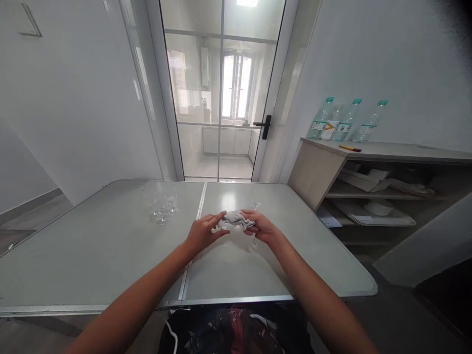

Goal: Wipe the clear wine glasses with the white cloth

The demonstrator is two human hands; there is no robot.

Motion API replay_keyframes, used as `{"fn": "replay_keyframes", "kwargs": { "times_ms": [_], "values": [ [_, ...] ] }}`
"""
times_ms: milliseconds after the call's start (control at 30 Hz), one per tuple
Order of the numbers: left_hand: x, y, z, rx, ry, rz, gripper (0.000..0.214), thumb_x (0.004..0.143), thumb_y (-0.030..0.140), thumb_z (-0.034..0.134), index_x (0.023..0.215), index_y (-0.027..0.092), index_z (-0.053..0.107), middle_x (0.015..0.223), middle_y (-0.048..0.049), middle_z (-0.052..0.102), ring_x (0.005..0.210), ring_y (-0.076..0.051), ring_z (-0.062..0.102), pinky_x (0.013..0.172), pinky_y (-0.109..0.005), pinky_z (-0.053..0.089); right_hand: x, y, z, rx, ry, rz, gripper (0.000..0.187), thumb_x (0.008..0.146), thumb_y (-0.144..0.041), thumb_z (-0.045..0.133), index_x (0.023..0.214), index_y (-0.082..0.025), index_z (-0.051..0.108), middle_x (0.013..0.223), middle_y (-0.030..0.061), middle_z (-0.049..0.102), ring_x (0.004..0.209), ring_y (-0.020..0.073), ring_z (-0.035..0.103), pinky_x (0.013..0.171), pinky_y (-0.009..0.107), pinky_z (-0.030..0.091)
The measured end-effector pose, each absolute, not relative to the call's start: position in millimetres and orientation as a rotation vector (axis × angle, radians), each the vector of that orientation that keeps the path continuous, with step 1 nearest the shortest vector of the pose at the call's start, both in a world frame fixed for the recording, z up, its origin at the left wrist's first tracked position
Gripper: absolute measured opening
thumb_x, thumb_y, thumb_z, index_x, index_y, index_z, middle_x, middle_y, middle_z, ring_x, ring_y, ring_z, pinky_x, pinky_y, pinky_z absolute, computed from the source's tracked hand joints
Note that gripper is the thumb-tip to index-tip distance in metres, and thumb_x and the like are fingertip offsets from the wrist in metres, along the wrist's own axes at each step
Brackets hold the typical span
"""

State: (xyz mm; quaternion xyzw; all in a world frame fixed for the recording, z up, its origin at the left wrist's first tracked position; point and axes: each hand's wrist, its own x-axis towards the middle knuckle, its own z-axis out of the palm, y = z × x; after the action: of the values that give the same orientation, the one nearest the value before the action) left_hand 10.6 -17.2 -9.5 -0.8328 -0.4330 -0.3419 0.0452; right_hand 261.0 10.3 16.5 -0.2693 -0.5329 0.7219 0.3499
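Left hand (205, 232): I see fingers grasping a clear glass (222, 227).
Right hand (263, 228): fingers grasping a bunched pale cloth (237, 218).
Tabletop (92, 250): I see stemmed glasses (162, 210) clustered left.

Lighting is bright, the window (237, 86) overexposed, glare and soft shadows noted on the tabletop (110, 246), edges stretched, upper-right corner dark.

Clear stemmed glasses (162, 208) stand left of centre on the pale grey worktop (92, 246); a crumpled white cloth (236, 218) sits at centre, between left hand (202, 231) and right hand (263, 227). Behind: a metal-framed glass door (193, 147). Upper right, clear plastic bottles (345, 125) top a wooden shelf unit (320, 169).
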Motion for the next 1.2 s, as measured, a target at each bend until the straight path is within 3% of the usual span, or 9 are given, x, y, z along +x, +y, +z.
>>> {"fn": "replay_keyframes", "kwargs": {
  "times_ms": [133, 267, 400, 500, 600, 700, 867, 1033, 1200],
  "values": [
    [13.5, -19.6, -6.9, -2.629, -1.389, -1.142, 0.063, 0.081, 0.057, 0.074, 0.137, 0.031, 0.062, 0.093, -0.002, 0.076, 0.07, -0.014, 0.065, 0.067, -0.024, 0.048, 262.5, 5.2, 22.3, -0.756, -1.681, 1.717, 0.042, 0.084, -0.051, 0.071, 0.107, -0.016, 0.069, 0.067, -0.0031, 0.056, 0.042, 0.0047, 0.038, 0.041, 0.02, 0.037],
    [17.9, -17.3, -5.4, -2.58, -1.678, -1.309, 0.063, 0.084, 0.054, 0.072, 0.14, 0.032, 0.058, 0.074, 0.0046, 0.071, 0.06, -0.012, 0.061, 0.065, -0.023, 0.047, 264.3, 7.3, 22.4, -0.883, -1.528, 1.212, 0.04, 0.087, -0.053, 0.064, 0.105, -0.018, 0.067, 0.067, -0.0006, 0.057, 0.05, 0.0106, 0.05, 0.038, 0.02, 0.033],
    [19.8, -12.2, -11.2, -2.653, -1.729, -1.31, 0.057, 0.092, 0.037, 0.062, 0.145, 0.022, 0.05, 0.082, 0.001, 0.072, 0.065, -0.014, 0.063, 0.067, -0.026, 0.049, 262.3, 3.6, 19.6, -0.841, -1.577, 0.632, 0.031, 0.095, -0.046, 0.054, 0.113, -0.023, 0.066, 0.099, 0.0079, 0.069, 0.082, 0.0202, 0.065, 0.061, 0.028, 0.051],
    [21.6, -11.2, -16.3, -2.694, -1.686, -1.271, 0.046, 0.09, 0.021, 0.057, 0.136, 0.019, 0.052, 0.091, -0.0043, 0.074, 0.07, -0.017, 0.067, 0.068, -0.028, 0.049, 253.6, -2.1, 14.6, -0.774, -2.014, 0.372, 0.029, 0.098, -0.032, 0.05, 0.122, -0.025, 0.065, 0.13, 0.01, 0.066, 0.108, 0.0241, 0.066, 0.081, 0.032, 0.052],
    [23.2, -13.8, -16.6, -2.635, -1.75, -1.238, 0.023, 0.09, 0.021, 0.056, 0.113, 0.019, 0.053, 0.08, -0.0037, 0.071, 0.068, -0.021, 0.068, 0.06, -0.028, 0.044, 240.7, -5.5, 7.4, -0.804, -2.265, 0.168, 0.034, 0.099, -0.022, 0.045, 0.127, -0.027, 0.063, 0.144, 0.008, 0.059, 0.1, 0.0205, 0.069, 0.078, 0.029, 0.049],
    [22.9, -17.0, -14.0, -2.559, -1.762, -1.198, 0.025, 0.089, 0.019, 0.057, 0.11, 0.021, 0.045, 0.072, -0.0017, 0.067, 0.065, -0.024, 0.068, 0.054, -0.027, 0.038, 232.4, -6.4, 3.5, -0.775, -2.387, 0.026, 0.038, 0.098, -0.018, 0.045, 0.13, -0.028, 0.062, 0.146, 0.0064, 0.058, 0.098, 0.0194, 0.069, 0.077, 0.028, 0.048],
    [21.6, -17.7, -14.4, -2.551, -1.656, -1.155, 0.03, 0.09, 0.016, 0.055, 0.114, 0.023, 0.037, 0.085, -0.0034, 0.071, 0.07, -0.023, 0.071, 0.057, -0.027, 0.04, 234.5, -8.3, 8.0, -0.961, -2.288, -0.033, 0.057, 0.095, -0.009, 0.04, 0.146, -0.032, 0.051, 0.15, 0.0062, 0.054, 0.1, 0.019, 0.068, 0.073, 0.026, 0.048],
    [20.1, -17.4, -16.8, -2.528, -1.558, -0.907, 0.017, 0.093, 0.016, 0.049, 0.106, 0.023, 0.041, 0.077, -0.0026, 0.068, 0.068, -0.022, 0.069, 0.053, -0.026, 0.036, 236.2, -9.5, 9.0, -0.943, -2.313, 0.041, 0.043, 0.094, -0.025, 0.056, 0.137, -0.033, 0.061, 0.148, 0.0066, 0.055, 0.091, 0.0194, 0.069, 0.07, 0.026, 0.047],
    [15.6, -17.6, -12.5, -2.584, -1.286, -0.819, 0.003, 0.098, 0.022, 0.049, 0.096, 0.022, 0.047, 0.075, -0.0043, 0.066, 0.067, -0.021, 0.066, 0.057, -0.027, 0.039, 241.1, 4.8, 12.2, -0.949, -1.972, 0.528, 0.026, 0.094, -0.038, 0.057, 0.103, -0.023, 0.076, 0.104, 0.0072, 0.074, 0.089, 0.0216, 0.067, 0.067, 0.027, 0.05]
  ]
}}
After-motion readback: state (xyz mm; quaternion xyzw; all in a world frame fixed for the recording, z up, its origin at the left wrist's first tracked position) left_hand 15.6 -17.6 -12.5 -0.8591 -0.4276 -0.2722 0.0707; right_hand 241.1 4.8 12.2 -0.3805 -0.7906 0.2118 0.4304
